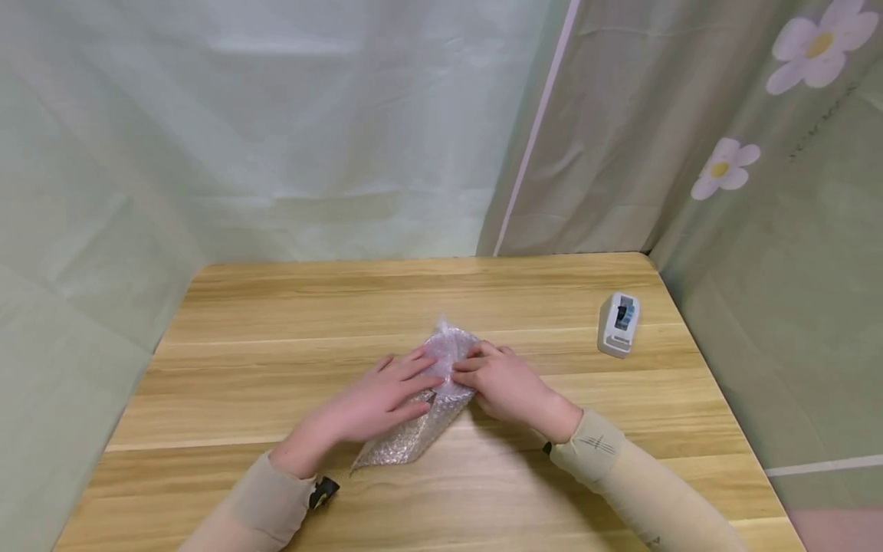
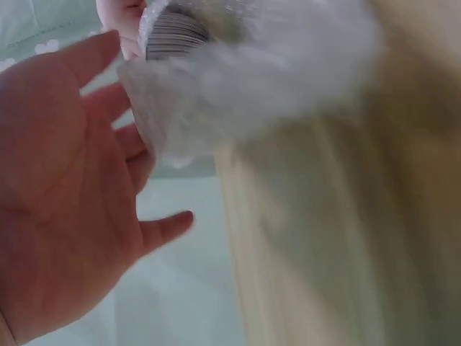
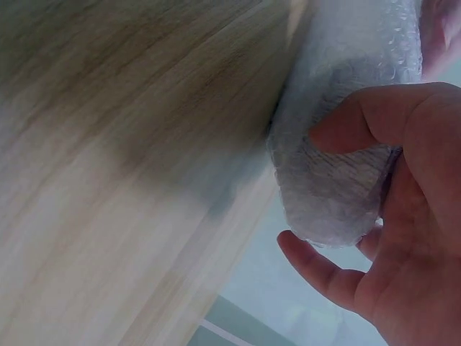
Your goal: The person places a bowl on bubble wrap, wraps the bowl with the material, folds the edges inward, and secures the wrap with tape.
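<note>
A sheet of clear bubble wrap (image 1: 410,438) lies near the middle of the table, folded round a bundle at its far end. Through the wrap's open side in the left wrist view, a stack of thin, grey-edged layers (image 2: 175,36) shows. My left hand (image 1: 386,395) rests on the wrap from the left, fingers nearly straight and spread. From the right, my right hand (image 1: 510,383) grips the wrapped bundle (image 3: 338,180), thumb along its near side and fingers bent round it. Much of the stack is hidden by plastic and fingers.
A white tape dispenser (image 1: 619,325) stands on the wooden table (image 1: 276,307) at the right. Pale curtains (image 1: 345,153) hang behind the table and on both sides. A dark strap piece (image 1: 323,491) sticks out at the left wrist.
</note>
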Available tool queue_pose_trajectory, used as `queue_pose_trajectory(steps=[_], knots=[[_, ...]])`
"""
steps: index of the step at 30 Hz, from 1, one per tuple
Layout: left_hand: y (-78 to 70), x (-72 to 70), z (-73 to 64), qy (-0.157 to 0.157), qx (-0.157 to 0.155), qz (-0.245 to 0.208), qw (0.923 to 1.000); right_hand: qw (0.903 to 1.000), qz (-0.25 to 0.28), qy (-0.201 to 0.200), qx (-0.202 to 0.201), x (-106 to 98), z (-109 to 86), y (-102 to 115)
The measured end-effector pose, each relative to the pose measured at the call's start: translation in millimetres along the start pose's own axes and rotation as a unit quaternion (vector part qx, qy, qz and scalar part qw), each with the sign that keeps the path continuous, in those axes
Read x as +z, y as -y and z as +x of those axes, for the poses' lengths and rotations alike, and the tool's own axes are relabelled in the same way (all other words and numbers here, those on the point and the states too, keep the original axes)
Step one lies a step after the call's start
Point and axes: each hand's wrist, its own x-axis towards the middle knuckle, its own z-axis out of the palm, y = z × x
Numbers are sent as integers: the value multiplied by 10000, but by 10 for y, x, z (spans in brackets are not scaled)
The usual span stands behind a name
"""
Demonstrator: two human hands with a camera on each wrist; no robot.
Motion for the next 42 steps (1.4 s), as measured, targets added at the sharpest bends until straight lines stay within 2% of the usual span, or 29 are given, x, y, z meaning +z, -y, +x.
queue_pose_trajectory(steps=[6, 10, 14, 18, 20, 24, 28, 30, 33, 37, 40, 42], knots=[[73, 15, -386, -106, 390, 207, 9990, 10000, 71, -66, 22, -4, -2, 26], [106, 28, -592, -289, 822, 626, 9942, 9999, 102, -105, 50, -5, 0, 35], [85, 50, -713, -306, 1146, 1112, 9867, 9999, 109, -76, 95, -13, 7, 40], [43, 46, -767, -136, 1238, 1447, 9816, 9998, 138, -50, 110, -37, 13, 45], [33, 45, -771, -264, 1339, 1560, 9783, 9998, 144, -63, 113, -33, 12, 44], [44, 79, -762, -702, 1683, 1959, 9635, 9998, 145, -66, 113, -26, 4, 46], [53, 101, -766, -938, 2051, 2453, 9428, 9998, 148, -42, 98, -37, 10, 52], [52, 99, -766, -1081, 2242, 2563, 9340, 9998, 155, -64, 81, -41, 17, 51], [44, 91, -758, -1366, 2538, 2556, 9228, 9998, 164, -98, 69, -43, 21, 46], [8, 76, -734, -1691, 2802, 2352, 9152, 9997, 217, -51, 83, -34, 11, 40], [-23, 56, -705, -2067, 3010, 2189, 9048, 9997, 227, -45, 69, -29, 2, 42], [-36, 33, -674, -2382, 3153, 2081, 8947, 9997, 223, -53, 66, -29, 1, 41]])
